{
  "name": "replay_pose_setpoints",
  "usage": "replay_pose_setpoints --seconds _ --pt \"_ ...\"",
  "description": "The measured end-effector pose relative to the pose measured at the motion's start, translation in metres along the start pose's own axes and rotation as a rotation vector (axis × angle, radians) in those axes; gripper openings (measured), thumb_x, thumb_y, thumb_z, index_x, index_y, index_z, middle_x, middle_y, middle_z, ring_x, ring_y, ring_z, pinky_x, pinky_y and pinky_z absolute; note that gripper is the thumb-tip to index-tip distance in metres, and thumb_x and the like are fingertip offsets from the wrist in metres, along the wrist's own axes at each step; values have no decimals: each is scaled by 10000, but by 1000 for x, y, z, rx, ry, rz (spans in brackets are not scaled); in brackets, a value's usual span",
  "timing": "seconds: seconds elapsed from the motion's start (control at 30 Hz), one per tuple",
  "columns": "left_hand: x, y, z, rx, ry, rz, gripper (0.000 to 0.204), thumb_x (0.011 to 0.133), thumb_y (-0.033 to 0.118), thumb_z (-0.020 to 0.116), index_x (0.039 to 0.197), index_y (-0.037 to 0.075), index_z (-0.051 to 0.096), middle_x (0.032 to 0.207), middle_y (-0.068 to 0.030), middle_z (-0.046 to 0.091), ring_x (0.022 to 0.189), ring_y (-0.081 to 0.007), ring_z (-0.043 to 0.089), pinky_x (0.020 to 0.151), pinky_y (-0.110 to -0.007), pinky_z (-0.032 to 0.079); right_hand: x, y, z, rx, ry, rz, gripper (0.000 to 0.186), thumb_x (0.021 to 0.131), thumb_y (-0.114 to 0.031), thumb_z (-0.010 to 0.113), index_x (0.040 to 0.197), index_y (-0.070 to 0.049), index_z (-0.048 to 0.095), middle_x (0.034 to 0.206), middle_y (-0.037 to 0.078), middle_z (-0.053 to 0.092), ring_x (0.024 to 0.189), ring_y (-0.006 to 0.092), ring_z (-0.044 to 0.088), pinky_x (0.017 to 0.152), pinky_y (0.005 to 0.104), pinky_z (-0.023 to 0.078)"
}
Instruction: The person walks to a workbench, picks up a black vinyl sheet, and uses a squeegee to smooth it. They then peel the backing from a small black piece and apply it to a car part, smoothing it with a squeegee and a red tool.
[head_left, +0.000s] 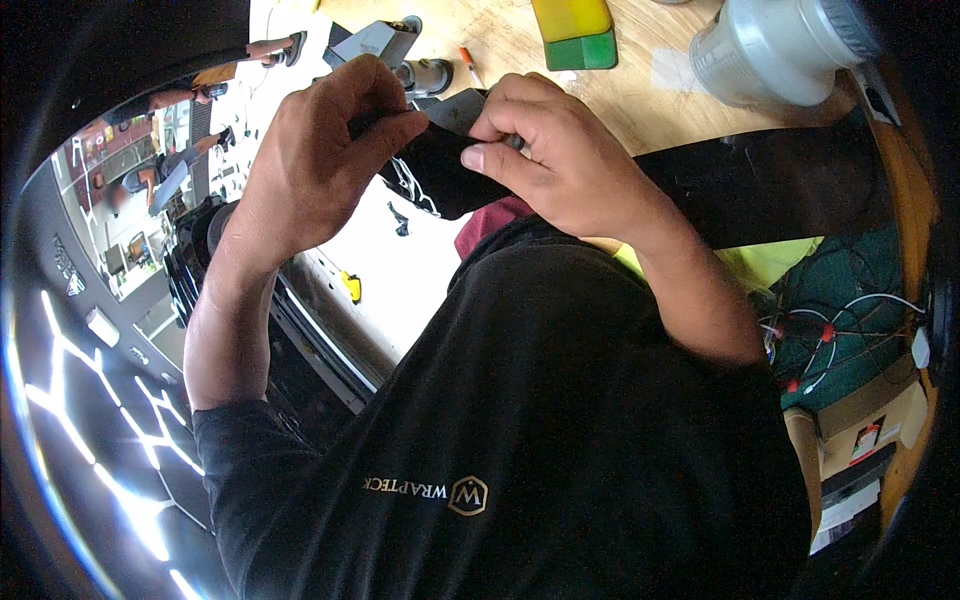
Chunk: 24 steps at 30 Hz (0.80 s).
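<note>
A piece of thin black sheet [447,172] is stretched between my two hands, above the near edge of a wooden table [640,95]. My left hand [325,150] is closed, its thumb and fingers pinching the sheet's left side. Opposite it, my right hand [565,160] is closed on the right side, thumb pressed toward the bent fingers. A small dark bit shows by the right fingertips; I cannot tell what it is. Beyond my right wrist, a wide black strip [760,185] lies along the table edge.
Farther back are a yellow-and-green flat pad [580,35], an orange marker [469,64] and a large silver-grey jar [765,55]. Cables [825,340] and a cardboard box [875,415] sit lower right. A yellow tool [350,287] lies on the floor at left; a person [150,185] is far off.
</note>
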<state>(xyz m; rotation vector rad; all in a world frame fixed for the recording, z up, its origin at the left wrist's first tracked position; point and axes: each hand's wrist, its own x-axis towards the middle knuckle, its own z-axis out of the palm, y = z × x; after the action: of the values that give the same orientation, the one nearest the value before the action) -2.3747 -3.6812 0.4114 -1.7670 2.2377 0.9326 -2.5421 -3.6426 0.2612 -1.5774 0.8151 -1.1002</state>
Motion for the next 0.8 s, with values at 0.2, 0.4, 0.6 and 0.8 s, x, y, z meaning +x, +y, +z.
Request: replay_pose_setpoints --seconds 0.2,0.4,0.6,0.8 --pt "4 -26 10 -52 147 121 152 909 139 642 912 -7 600 660 -99 611 560 -126 553 507 -289 417 7 -3 15 18 111 84 143 798 -128 689 786 5 640 851 165 569 831 326 606 772 417 477" --pt "9 -33 12 63 209 207 161 890 134 658 884 -19 609 625 -108 589 539 -131 547 504 -284 422 12 -3 24 -99 153 60 143 796 -123 678 785 13 633 871 176 570 800 335 613 765 410 499" --pt "8 -42 12 51 166 79 190 870 163 678 865 -19 621 609 -104 576 546 -141 546 505 -296 423 15 -12 28 -160 142 89 143 802 -128 651 802 13 625 888 200 566 795 350 618 733 433 514" --pt "9 -43 11 49 49 -82 190 878 164 659 837 -2 575 678 -30 548 640 -84 472 570 -270 395 20 -21 24 -244 52 250 164 786 -142 664 818 9 609 926 221 574 816 361 623 760 431 515"
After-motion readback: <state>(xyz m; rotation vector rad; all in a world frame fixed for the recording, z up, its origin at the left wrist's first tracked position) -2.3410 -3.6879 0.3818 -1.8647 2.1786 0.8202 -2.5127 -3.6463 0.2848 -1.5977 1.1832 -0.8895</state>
